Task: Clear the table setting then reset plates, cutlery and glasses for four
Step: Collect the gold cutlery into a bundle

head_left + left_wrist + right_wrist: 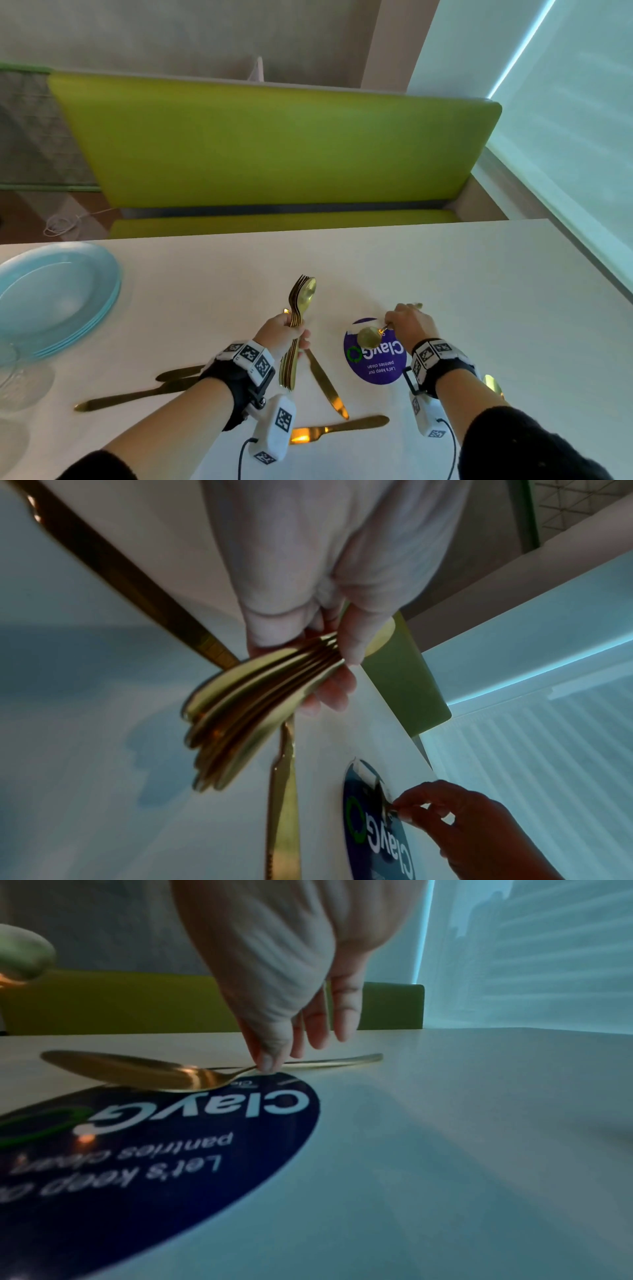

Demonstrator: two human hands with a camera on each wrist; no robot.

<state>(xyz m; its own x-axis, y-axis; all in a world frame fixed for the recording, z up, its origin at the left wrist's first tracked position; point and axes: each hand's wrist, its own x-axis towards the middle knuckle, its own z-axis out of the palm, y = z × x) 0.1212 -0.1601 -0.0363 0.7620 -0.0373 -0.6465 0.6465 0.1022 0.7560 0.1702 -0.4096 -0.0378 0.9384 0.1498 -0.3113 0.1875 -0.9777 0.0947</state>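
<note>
The right hand (pixel 409 322) pinches a gold spoon (pixel 143 1073) at its thin neck, bowl over the round blue sticker (pixel 375 359) on the table (pixel 479 308). The left hand (pixel 282 334) has its fingers (pixel 352 639) clamped on a bundle of forks and spoons (pixel 296 329). The spoon looks stiff, light and slick, so a grip at the neck or mid-handle should steady it.

1. We see a round purple sticker (pixel 376 359) reading "ClayGo" directly under the right hand
2. A green bench (pixel 274 144) stands beyond both hands
3. A white cable (pixel 61 224) lies coiled far left of the left hand
</note>
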